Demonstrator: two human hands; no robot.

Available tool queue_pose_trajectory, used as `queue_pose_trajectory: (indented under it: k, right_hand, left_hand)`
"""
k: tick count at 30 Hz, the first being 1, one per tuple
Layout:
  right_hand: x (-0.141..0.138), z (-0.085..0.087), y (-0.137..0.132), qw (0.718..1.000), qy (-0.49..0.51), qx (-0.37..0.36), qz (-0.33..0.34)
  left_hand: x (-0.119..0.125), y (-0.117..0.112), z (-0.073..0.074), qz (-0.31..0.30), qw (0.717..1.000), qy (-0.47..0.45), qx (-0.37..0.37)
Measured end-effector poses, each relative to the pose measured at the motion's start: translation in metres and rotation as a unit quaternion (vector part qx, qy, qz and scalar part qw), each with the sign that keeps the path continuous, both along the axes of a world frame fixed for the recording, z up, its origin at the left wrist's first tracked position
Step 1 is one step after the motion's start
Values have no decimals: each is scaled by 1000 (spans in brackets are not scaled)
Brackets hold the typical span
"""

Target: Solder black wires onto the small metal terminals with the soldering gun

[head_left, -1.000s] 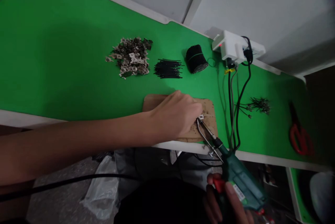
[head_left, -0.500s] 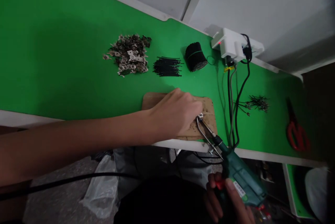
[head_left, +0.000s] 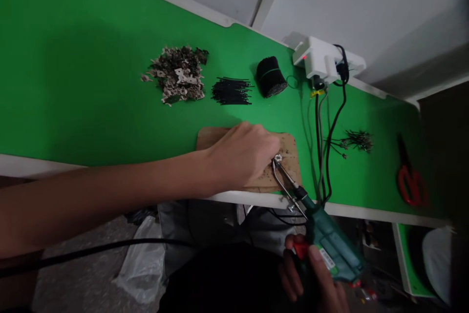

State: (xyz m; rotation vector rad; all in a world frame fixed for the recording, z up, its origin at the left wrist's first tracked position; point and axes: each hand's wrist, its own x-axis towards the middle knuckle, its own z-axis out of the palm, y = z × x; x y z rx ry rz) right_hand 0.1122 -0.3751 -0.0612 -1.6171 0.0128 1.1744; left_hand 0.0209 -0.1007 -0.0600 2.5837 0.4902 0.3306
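My left hand rests on a brown wooden board at the near edge of the green table, fingers pinched on a small metal piece that I can barely make out. My right hand, low at the bottom right, grips a green soldering gun with a red trigger. The gun's thin metal tip reaches up to the small piece right at my left fingertips.
On the green table lie a heap of small metal parts, loose black wire pieces, a bundled roll of black wires, a white power strip with cables, finished wired parts and red scissors.
Both hands keep their grip and position at the board. The view has drifted slightly, so everything sits a little further left and higher in the picture.
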Motion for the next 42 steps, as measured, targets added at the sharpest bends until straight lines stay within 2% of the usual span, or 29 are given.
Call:
queue_pose_trajectory:
  k: [8, 12, 19, 24, 27, 30, 34, 38, 42]
  right_hand:
    - [-6, -37, -5, 992, -57, 108, -10]
    - [-11, -44, -1, 988, -65, 137, -17]
    - [-3, -35, -1, 977, -92, 190, -39]
    - [11, -15, -3, 976, -66, 198, -62]
    - [27, 0, -1, 974, -36, 213, -66]
    - [47, 7, -2, 967, -50, 238, -79]
    - [67, 5, -4, 963, -78, 237, -101]
    - [87, -1, -2, 960, -85, 242, -114]
    - [122, 2, 12, 942, -86, 290, -146]
  left_hand:
    - [3, -1, 15, 27, 998, 49, -33]
    - [4, -1, 19, 29, 997, 68, -33]
    - [3, 0, 13, 25, 999, 39, -20]
    - [2, 0, 12, 25, 999, 33, -29]
    - [1, -1, 14, 35, 999, 35, -22]
    - [2, -3, 17, 37, 998, 44, -10]
    - [4, -3, 23, 34, 997, 73, 2]
    - [5, -6, 26, 30, 994, 89, 48]
    - [2, -13, 29, 50, 991, 90, 86]
